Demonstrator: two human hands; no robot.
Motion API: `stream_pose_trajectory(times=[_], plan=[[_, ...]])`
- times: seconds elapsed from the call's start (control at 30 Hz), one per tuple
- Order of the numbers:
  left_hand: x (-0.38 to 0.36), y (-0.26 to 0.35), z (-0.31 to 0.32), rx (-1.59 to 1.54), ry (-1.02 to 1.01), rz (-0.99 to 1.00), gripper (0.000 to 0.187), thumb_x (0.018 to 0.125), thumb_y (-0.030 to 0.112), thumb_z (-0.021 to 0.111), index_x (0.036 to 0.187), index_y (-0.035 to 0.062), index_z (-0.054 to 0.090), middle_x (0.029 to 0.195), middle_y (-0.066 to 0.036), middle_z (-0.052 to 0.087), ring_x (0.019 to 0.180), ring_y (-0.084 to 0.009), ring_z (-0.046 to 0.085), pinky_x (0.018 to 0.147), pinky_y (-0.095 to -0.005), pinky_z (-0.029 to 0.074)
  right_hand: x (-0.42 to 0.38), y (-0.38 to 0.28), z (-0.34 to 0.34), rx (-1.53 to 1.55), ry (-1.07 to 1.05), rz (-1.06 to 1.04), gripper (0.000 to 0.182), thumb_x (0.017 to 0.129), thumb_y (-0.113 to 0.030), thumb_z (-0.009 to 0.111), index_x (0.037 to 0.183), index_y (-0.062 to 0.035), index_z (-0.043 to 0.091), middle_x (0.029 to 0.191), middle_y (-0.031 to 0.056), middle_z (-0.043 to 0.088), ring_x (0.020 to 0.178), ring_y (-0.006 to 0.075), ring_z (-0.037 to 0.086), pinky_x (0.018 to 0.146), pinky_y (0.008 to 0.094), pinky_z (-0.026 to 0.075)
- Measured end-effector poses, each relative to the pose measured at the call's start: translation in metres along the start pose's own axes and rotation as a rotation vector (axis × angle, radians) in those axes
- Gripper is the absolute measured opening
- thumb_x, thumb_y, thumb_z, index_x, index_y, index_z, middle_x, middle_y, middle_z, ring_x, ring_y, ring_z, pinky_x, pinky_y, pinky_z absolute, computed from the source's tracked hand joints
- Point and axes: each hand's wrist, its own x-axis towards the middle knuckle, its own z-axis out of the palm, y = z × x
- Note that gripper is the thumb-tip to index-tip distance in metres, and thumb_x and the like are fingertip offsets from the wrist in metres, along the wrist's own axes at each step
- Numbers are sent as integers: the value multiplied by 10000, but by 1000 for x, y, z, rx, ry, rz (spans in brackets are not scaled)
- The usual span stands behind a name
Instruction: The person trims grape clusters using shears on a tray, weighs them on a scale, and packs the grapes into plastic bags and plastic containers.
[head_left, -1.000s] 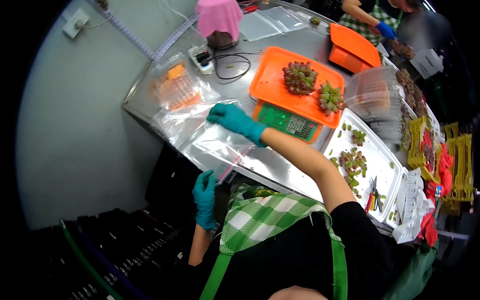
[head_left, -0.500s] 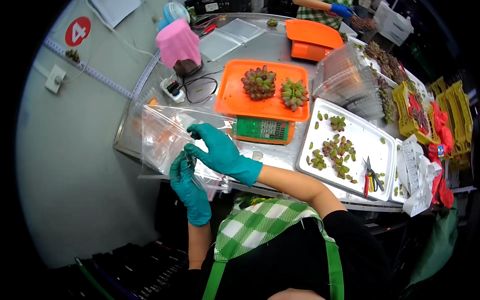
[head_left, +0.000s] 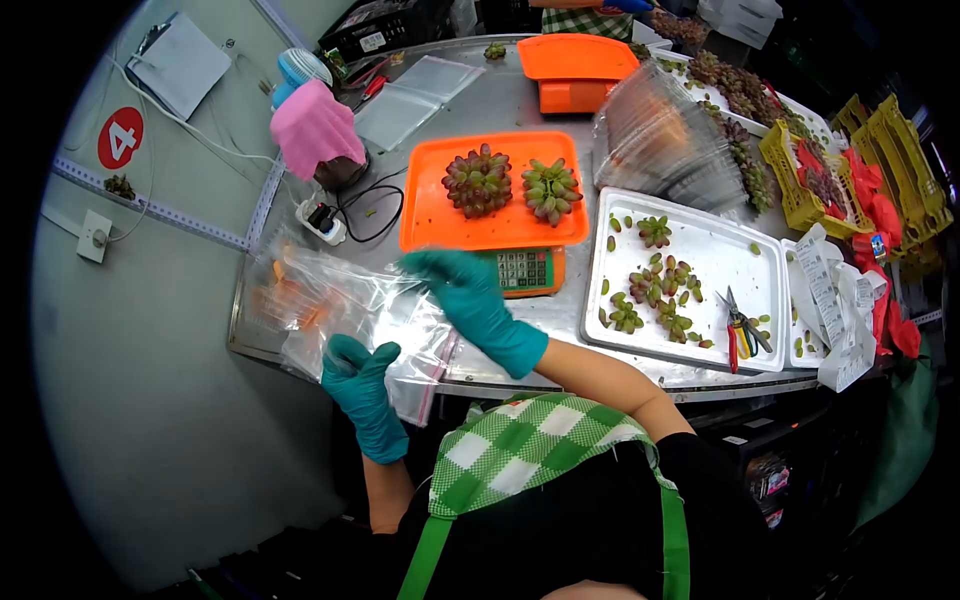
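Observation:
Clear plastic bags (head_left: 400,315) lie at the table's front left, partly over its edge. My left hand (head_left: 362,392), in a teal glove, is at their near side, thumb and fingers apart. My gloved right hand (head_left: 472,305) is blurred above their right side, fingers stretched left beside the scale's keypad (head_left: 525,268); nothing shows in it. Two succulent rosettes, one reddish (head_left: 477,181) and one greener (head_left: 551,191), sit on the scale's orange tray (head_left: 425,230).
A white tray (head_left: 622,262) to the right holds small succulents, loose leaves and snips (head_left: 742,330). Behind it are stacked clear containers (head_left: 665,145). A pink-covered object (head_left: 318,128) and cable stand left; a second orange scale (head_left: 575,60) is at the back, near another person (head_left: 585,20).
Both hands have come apart; my right hand has moved right, away from the left, whose thumb has spread from its fingers. The bags have shifted, and the camera view has turned slightly.

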Motion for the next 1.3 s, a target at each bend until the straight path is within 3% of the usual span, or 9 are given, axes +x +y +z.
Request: stream_pose_trajectory(times=[0.1,0.23,0.33,0.5,0.87,0.93,1.17,1.23,1.3], plan=[[14,25,17,196,127,189,138,705,5,614,794,46,516,729,19,427,674,-78,426,707,-237,440,14,-11,-9,155,92,-118,185,801,26,525,984,11,550,879,79,607,779,132,599,722,252,489],[53,40,2,-438,264,176,281,787,11,504,1061,54,545,815,26,429,745,-61,399,737,-209,386,11,-18,-12,-158,19,-180,226,846,-55,512,1064,1,498,959,100,587,834,170,588,760,276,468],[70,68,14,77,295,419,377,779,-32,497,1137,80,527,793,35,447,677,-45,381,645,-187,376,25,-18,-10,-456,84,-63,240,773,-80,592,1008,-46,554,988,144,557,882,250,576,727,323,461],[92,88,43,246,249,488,407,740,-96,530,1102,90,558,710,63,461,576,-29,362,532,-156,325,23,-84,8,-685,-287,-906,312,707,-63,618,1010,-64,544,1113,106,494,968,296,517,782,377,435],[74,88,98,-227,-143,364,325,818,100,521,1132,29,478,1092,-97,518,908,-148,526,806,-247,435,45,-64,-13,-471,-191,-368,382,736,56,507,1111,-8,477,1063,135,501,997,238,486,868,300,385],[63,95,105,-24,-169,549,355,759,-6,544,1109,35,505,865,-36,573,718,-91,530,666,-214,440,53,-58,-16,101,-265,-52,464,761,-19,551,1204,-13,414,1147,122,489,1095,196,439,922,262,343],[38,64,125,165,-271,734,465,635,-15,667,1075,66,540,599,17,530,444,-50,428,435,-204,357,93,-59,-44,-1076,200,-454,474,777,-74,574,1216,-41,400,1162,101,462,1040,193,464,884,278,374],[34,70,122,237,-315,739,477,636,5,681,1085,64,533,577,7,510,437,-79,446,439,-219,376,96,-85,-39,-380,194,138,444,787,-82,565,1200,-35,412,1155,98,463,995,191,485,851,287,395],[30,70,121,278,-350,734,484,637,13,685,1093,62,530,561,1,491,428,-98,451,441,-227,387,103,-70,-49,-153,133,193,408,800,-91,554,1183,-31,426,1130,93,477,955,183,504,826,286,411]])
